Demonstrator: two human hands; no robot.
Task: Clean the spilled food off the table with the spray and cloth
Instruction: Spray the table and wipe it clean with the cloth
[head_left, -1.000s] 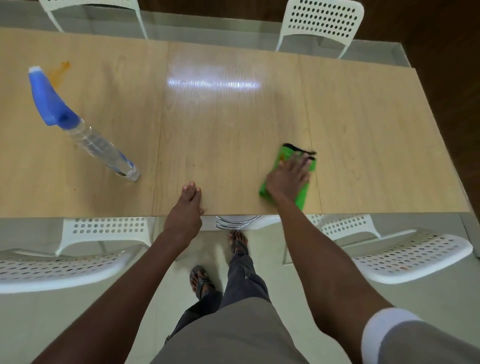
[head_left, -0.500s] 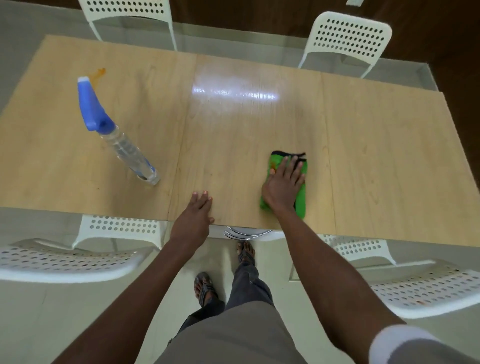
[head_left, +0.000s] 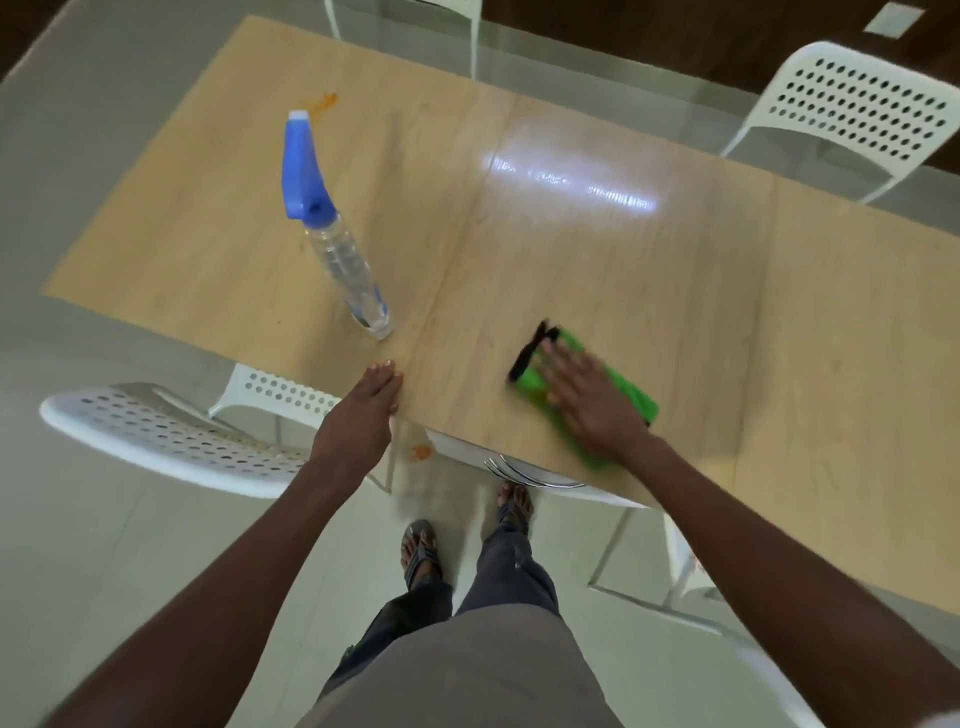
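A person is standing at a wooden worktop. The right hand is pressing flat, fingers spread, on a green cloth near the front edge, its grip wide, pinning rather than clasping. The left hand is resting open on the edge, holding nothing. A clear spray bottle is standing just beyond it. An orange food smear is sitting at the far corner, well apart from the cloth, so it risks being missed. A wide wipe could topple the bottle.

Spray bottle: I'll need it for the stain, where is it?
The spray bottle stands on the table, left of the green cloth, beyond the left hand.
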